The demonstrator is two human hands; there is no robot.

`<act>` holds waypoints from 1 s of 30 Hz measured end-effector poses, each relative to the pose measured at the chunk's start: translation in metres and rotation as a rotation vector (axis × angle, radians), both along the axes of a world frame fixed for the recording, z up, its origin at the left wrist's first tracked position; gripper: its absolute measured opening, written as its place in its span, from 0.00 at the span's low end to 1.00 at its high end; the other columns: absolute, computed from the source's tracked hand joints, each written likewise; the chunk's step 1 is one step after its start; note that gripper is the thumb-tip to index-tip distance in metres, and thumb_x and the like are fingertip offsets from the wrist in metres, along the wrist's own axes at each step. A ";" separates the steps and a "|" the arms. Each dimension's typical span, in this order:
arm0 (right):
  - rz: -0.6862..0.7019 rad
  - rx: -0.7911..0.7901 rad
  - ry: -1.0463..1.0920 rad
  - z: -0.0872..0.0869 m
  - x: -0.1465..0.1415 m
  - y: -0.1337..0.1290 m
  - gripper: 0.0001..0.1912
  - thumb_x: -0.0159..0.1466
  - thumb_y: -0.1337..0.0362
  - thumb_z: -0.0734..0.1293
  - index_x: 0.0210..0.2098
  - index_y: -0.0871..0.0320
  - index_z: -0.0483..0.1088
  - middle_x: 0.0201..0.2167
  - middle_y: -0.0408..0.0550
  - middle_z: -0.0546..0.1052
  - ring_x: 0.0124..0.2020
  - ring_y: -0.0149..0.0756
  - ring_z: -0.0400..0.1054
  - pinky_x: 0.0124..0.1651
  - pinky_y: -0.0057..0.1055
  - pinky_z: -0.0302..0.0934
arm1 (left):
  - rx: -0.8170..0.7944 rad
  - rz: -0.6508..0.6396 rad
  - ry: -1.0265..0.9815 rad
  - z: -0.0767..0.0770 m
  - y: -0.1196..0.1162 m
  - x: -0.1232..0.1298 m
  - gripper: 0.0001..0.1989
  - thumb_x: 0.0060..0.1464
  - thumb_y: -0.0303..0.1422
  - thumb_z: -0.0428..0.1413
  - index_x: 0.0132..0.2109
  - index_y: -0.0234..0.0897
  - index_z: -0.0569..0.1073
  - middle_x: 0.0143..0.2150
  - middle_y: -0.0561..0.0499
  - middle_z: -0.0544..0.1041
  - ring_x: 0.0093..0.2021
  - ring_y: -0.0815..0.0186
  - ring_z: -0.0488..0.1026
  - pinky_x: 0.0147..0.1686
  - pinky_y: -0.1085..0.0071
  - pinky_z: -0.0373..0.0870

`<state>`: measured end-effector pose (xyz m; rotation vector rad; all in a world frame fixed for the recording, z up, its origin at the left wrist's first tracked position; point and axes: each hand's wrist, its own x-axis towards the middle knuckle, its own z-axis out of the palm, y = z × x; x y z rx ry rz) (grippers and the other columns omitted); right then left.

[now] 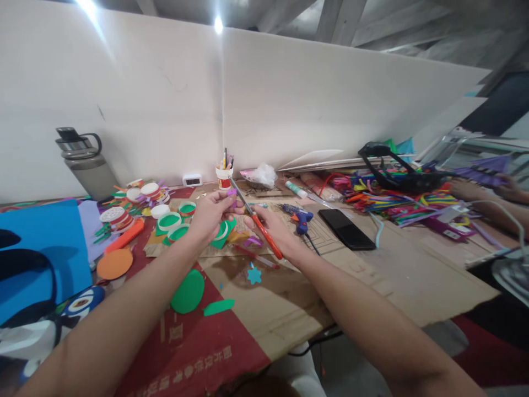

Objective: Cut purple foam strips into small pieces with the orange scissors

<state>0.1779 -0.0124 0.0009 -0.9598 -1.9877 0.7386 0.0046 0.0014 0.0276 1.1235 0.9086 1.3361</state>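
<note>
Scissors (259,225), red-handled, gripped in our right hand (275,227); long axis diagonal, blades pointing away and leftward. Purple piece (232,193) pinched in our left hand (210,216). Cardboard (285,317) covering our counter (417,281). Beyond: white panels (161,105); overhead, grey beams (341,22).

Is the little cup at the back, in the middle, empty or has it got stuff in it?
It has stuff in it: pen-like sticks poke up above the rim of the cup.
</note>
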 end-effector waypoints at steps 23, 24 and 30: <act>0.042 -0.072 -0.009 -0.005 0.000 0.000 0.21 0.65 0.47 0.61 0.44 0.58 0.70 0.29 0.44 0.69 0.28 0.31 0.58 0.30 0.27 0.54 | 0.013 0.003 0.035 0.002 -0.002 -0.002 0.12 0.48 0.35 0.64 0.33 0.31 0.72 0.28 0.46 0.78 0.23 0.71 0.74 0.15 0.80 0.55; 0.042 -0.066 -0.011 -0.005 0.000 0.000 0.21 0.65 0.47 0.61 0.45 0.58 0.70 0.30 0.44 0.69 0.29 0.31 0.58 0.30 0.27 0.54 | 0.011 0.005 0.031 0.002 -0.002 -0.002 0.11 0.48 0.34 0.64 0.33 0.31 0.72 0.28 0.46 0.78 0.22 0.70 0.74 0.15 0.80 0.54; 0.045 -0.044 -0.003 -0.003 0.000 -0.001 0.22 0.65 0.45 0.61 0.44 0.58 0.71 0.30 0.44 0.70 0.29 0.32 0.59 0.31 0.28 0.55 | 0.007 0.005 0.024 0.002 -0.002 -0.002 0.11 0.48 0.34 0.64 0.33 0.31 0.72 0.28 0.47 0.78 0.22 0.71 0.74 0.15 0.80 0.55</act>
